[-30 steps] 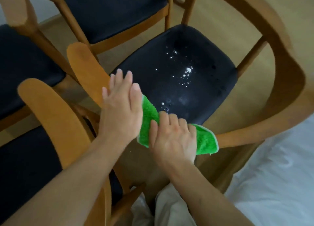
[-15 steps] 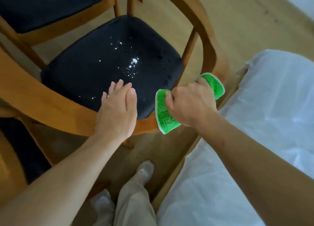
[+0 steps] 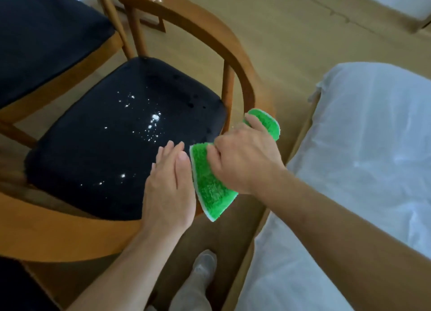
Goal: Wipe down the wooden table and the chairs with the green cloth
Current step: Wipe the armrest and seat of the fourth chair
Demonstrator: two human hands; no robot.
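Observation:
A wooden chair [image 3: 210,32] with a curved backrest and a dark padded seat [image 3: 112,152] fills the middle; white crumbs [image 3: 152,120] are scattered on the seat. My right hand [image 3: 245,156] grips the folded green cloth [image 3: 210,184] around the chair's curved wooden rail at the seat's right corner. My left hand [image 3: 170,187] lies flat, fingers straight, on the seat's near right edge, right beside the cloth.
A second dark-seated chair [image 3: 46,35] stands at the back left. A bed with a white sheet [image 3: 361,170] runs along the right, close to the chair. My leg and foot [image 3: 200,273] stand on the wooden floor below.
The view has swung a little; my right hand with the cloth has slid slightly along the rail toward my left hand. My left hand stays flat on the seat edge.

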